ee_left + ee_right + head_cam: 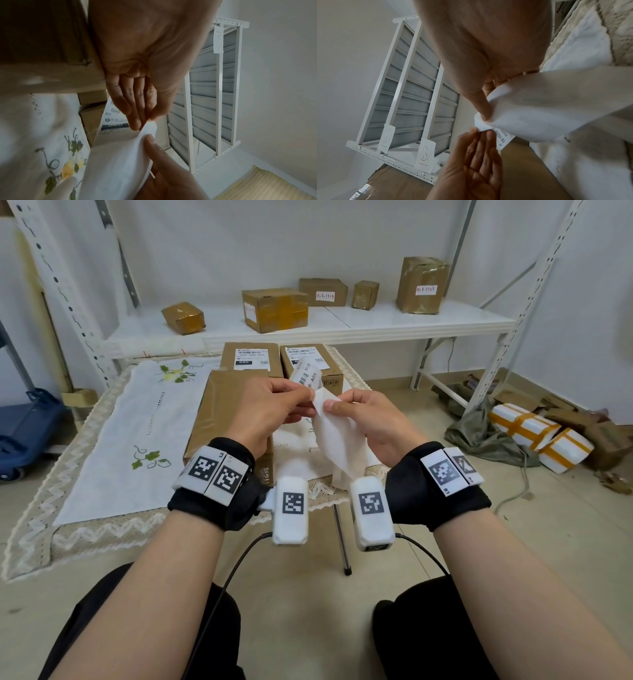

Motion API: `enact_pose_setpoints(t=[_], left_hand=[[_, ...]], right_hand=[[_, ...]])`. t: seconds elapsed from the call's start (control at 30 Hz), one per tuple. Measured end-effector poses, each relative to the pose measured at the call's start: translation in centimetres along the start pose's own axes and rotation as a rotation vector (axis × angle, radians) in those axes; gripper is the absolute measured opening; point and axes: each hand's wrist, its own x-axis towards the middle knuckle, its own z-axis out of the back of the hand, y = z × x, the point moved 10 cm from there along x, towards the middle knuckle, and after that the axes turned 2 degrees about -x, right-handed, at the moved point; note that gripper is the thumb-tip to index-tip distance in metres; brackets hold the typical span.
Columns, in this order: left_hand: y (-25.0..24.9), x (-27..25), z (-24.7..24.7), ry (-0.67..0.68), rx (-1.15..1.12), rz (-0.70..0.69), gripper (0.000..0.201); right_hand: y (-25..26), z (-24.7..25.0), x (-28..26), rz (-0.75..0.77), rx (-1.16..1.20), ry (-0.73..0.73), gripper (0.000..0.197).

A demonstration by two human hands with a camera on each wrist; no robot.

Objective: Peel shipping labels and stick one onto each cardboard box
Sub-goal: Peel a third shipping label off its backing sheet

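Above the table I hold a white backing sheet (342, 440) with both hands. My left hand (308, 405) pinches the corner of a shipping label (306, 375), which curls up off the sheet with its barcode showing. My right hand (339, 404) grips the backing sheet, thumb on top. The right wrist view shows the printed label (502, 138) parting from the sheet (547, 108) at the left hand (479, 135). A large unlabelled cardboard box (222, 409) lies under my left hand. Behind it stand two boxes with labels on them (249, 359) (308, 356).
A white shelf (376, 320) behind the table carries several taped boxes (274, 309). An embroidered cloth (137, 422) covers the table. A blue cart (24, 433) stands at the left. White foam parcels (541, 436) and cardboard scraps lie on the floor at the right.
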Motion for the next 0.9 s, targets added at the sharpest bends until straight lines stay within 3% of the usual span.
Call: enact_pose_setpoints(t=[0.27,0.67,0.9], left_hand=[[-0.2,0.1,-0.1,0.002,0.003,-0.014,0.008],[-0.6,-0.3,-1.2,0.103,0.079,-0.083,0.013],[-0.2,0.0,-0.9,0.094,0.065,-0.064,0.028]], right_hand=[[0.5,0.4,-0.2,0.035,0.011,-0.039,0.025],[1.0,-0.2,-0.7,0.075,0.083,-0.017,0.012],[1.6,-0.4,-0.7,0.119,0.109,-0.006,0.012]])
